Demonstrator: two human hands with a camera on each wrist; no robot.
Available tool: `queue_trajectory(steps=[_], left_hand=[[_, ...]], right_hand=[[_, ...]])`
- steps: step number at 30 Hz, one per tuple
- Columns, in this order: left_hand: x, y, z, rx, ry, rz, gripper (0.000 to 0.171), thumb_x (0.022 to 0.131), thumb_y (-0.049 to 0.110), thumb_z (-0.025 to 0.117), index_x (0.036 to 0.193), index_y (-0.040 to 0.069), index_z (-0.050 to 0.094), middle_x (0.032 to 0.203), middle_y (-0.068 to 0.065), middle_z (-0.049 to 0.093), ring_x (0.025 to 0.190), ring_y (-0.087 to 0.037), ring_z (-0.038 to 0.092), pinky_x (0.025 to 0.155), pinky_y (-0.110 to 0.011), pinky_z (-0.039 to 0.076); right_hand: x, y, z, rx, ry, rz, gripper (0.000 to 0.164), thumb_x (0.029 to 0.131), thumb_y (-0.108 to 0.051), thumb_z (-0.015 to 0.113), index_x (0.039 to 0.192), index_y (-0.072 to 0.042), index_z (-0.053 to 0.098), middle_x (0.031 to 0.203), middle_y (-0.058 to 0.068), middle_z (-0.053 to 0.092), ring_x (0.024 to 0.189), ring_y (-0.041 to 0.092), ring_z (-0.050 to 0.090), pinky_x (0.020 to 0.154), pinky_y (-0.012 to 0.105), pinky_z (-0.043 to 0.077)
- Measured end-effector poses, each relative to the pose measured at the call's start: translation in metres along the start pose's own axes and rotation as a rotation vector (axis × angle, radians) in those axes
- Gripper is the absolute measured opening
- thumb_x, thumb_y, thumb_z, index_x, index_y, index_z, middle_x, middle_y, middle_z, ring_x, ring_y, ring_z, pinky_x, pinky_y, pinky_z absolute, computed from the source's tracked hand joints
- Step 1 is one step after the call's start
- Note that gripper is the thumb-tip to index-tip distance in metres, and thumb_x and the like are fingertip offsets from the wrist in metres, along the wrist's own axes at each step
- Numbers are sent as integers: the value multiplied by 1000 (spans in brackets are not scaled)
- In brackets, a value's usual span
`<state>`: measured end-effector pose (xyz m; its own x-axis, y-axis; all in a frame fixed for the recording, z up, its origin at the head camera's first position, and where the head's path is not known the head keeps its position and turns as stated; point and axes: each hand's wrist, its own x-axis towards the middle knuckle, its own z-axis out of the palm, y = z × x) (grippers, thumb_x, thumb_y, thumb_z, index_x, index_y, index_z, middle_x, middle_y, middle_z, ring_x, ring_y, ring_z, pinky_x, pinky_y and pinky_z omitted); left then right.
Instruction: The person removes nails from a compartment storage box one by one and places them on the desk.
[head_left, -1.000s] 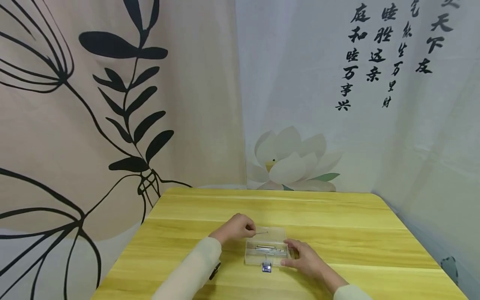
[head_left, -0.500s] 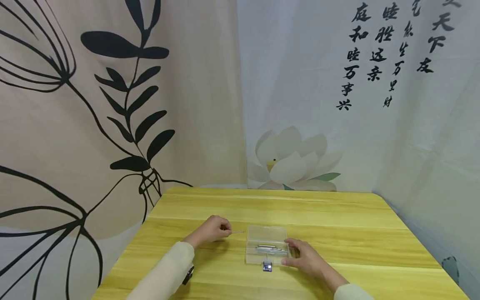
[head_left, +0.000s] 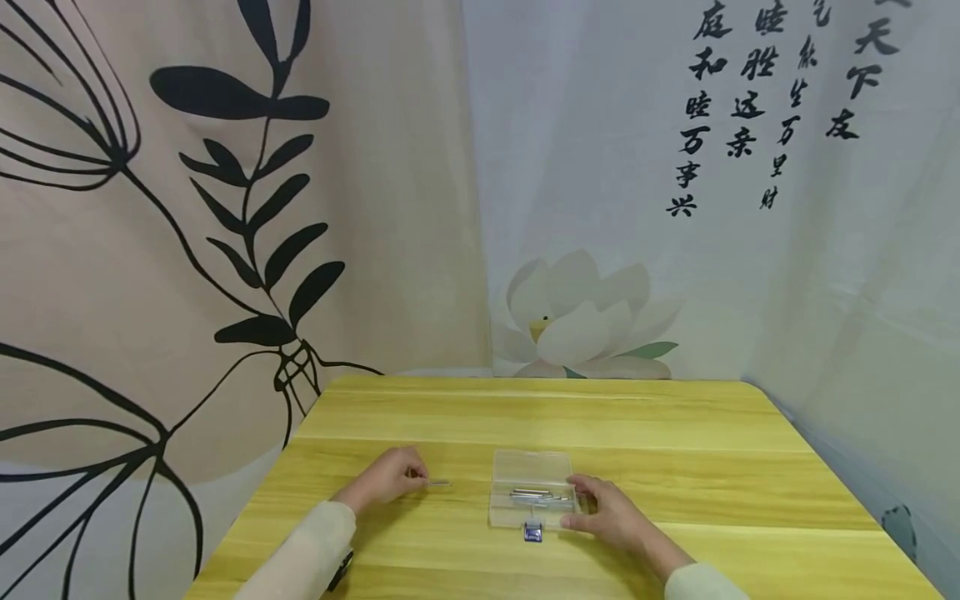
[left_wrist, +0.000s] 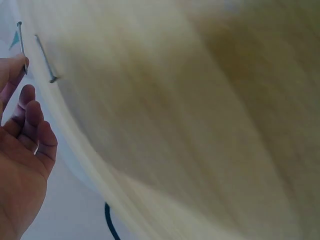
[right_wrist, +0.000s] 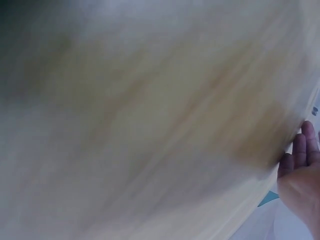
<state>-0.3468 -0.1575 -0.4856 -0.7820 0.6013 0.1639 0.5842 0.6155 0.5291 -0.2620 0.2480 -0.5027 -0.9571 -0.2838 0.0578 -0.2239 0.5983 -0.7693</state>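
Observation:
My left hand [head_left: 387, 478] is over the left-centre of the table, pinching a thin metal nail [left_wrist: 21, 45] between thumb and fingertips. In the left wrist view a second nail [left_wrist: 46, 60] lies on the wood close by, its head the other way round. A clear plastic box [head_left: 498, 517] stands at mid-table with its lid [head_left: 531, 466] tipped back. Several silvery nails [head_left: 532, 495] lie inside it. My right hand [head_left: 611, 514] grips the box's right end, thumb at the front and fingers behind. The right wrist view shows only part of that hand, not the box.
A small blue-and-white label or clasp [head_left: 533, 532] sits at the box's front edge. The yellow wooden table [head_left: 675, 433] runs back to a printed curtain [head_left: 420, 208]. A dark band-like object [head_left: 341, 572] shows at my left sleeve.
My left hand has moved left from above the box lid, carrying the nail, then lower and closer to the table. The right hand has stayed on the box.

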Motion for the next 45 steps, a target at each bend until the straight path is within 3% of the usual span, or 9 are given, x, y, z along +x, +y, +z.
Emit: queue_trajectory(steps=[15,26,33,37,45], left_hand=[[-2,-12,6,61,33,-36,8,91,12,73,84,14,75,83,8,56,72,-7,49,65,-27,45],[1,-7,5,127,75,-76,7,90,15,74,84,16,74,80,10,58,71,-6,50,64,-28,45],[8,9,1,137,83,-29,8,93,15,71,96,9,76,83,10,58,74,-6,52,65,-28,47],[14,20,2,125,81,-8,8,93,15,70,95,10,76,84,10,58,74,-5,51,65,-28,46],[32,47,12,25,74,1,11,95,16,68,98,9,76,84,10,58,73,-7,52,66,-28,47]], right_hand=[[2,1,0,2,-4,10,74,82,-36,81,139,0,51,130,24,57,124,46,48,105,65,30],[1,1,0,4,5,28,74,81,-36,82,139,-1,52,131,24,57,124,46,47,104,65,30],[2,-3,0,27,-2,51,74,81,-35,82,140,-1,51,132,24,55,125,47,46,104,65,31],[3,-4,1,23,-6,49,74,81,-34,82,139,0,51,132,25,55,125,48,47,103,65,32],[2,-6,1,23,16,65,72,80,-33,83,137,0,53,131,24,56,124,47,48,103,64,33]])
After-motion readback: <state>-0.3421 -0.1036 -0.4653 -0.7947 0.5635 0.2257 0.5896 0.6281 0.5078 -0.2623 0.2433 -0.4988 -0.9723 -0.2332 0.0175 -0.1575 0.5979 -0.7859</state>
